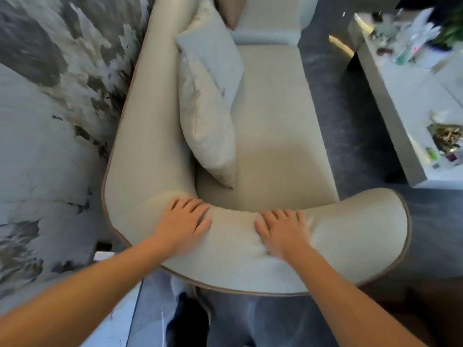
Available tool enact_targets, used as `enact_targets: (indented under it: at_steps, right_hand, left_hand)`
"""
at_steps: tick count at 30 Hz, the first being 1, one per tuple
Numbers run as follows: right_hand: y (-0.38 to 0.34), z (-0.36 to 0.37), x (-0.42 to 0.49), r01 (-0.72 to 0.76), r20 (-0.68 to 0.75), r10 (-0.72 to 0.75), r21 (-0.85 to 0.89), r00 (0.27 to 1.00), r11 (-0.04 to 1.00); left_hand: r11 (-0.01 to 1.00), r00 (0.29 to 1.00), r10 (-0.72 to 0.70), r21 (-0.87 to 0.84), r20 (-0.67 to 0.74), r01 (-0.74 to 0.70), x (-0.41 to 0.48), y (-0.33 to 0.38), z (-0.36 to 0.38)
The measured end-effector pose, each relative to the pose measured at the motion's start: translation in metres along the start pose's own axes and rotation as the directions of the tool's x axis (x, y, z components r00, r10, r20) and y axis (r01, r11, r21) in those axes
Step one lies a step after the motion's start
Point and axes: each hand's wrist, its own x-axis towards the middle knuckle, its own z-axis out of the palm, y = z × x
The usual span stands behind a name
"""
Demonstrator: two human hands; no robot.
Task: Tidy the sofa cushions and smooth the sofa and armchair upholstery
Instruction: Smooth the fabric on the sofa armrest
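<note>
I look down on a beige sofa point(273, 116) from above its curved near arm point(350, 234). Both my hands lie flat on that arm, palms down, fingers spread and pointing toward the seat. My left hand point(184, 221) rests near the inner corner where the arm meets the backrest. My right hand point(283, 231) presses the fabric beside a small crease. A pale cushion point(208, 126) leans against the backrest on the left. Behind it stands a grey cushion point(213, 56), and a tan cushion point(229, 11) shows at the far end.
A white coffee table point(400, 101) with bottles, a plant and small clutter stands to the right across a dark floor strip point(333, 101). A marble-patterned wall point(50, 108) runs along the left behind the backrest. My legs are below the arm.
</note>
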Motion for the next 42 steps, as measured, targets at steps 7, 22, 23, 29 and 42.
enact_targets:
  at_steps: [7, 22, 23, 29, 42]
  right_hand:
    - [-0.010, 0.024, -0.027, -0.016, -0.096, 0.022, 0.062, 0.995, 0.998]
    - [-0.036, 0.059, -0.057, -0.100, -0.425, 0.141, 0.117, 0.894, 0.988]
    - [-0.042, 0.065, -0.060, -0.111, -0.449, 0.154, 0.121, 0.880, 0.986]
    - [-0.045, 0.055, -0.044, -0.101, -0.507, 0.145, 0.114, 0.850, 0.988]
    - [-0.022, -0.007, 0.060, -0.022, -0.454, 0.060, 0.089, 0.889, 0.996]
  left_hand:
    - [0.964, 0.951, -0.267, -0.050, -0.157, 0.262, -0.035, 0.035, 0.016]
    - [0.961, 0.895, -0.275, -0.098, -0.352, 0.257, -0.061, 0.039, 0.045]
    - [0.964, 0.884, -0.266, -0.102, -0.383, 0.246, -0.064, 0.038, 0.048]
    - [0.972, 0.876, -0.232, -0.135, -0.423, 0.192, -0.051, 0.032, 0.044]
    - [0.997, 0.931, -0.066, 0.011, -0.360, 0.075, 0.040, -0.010, 0.006]
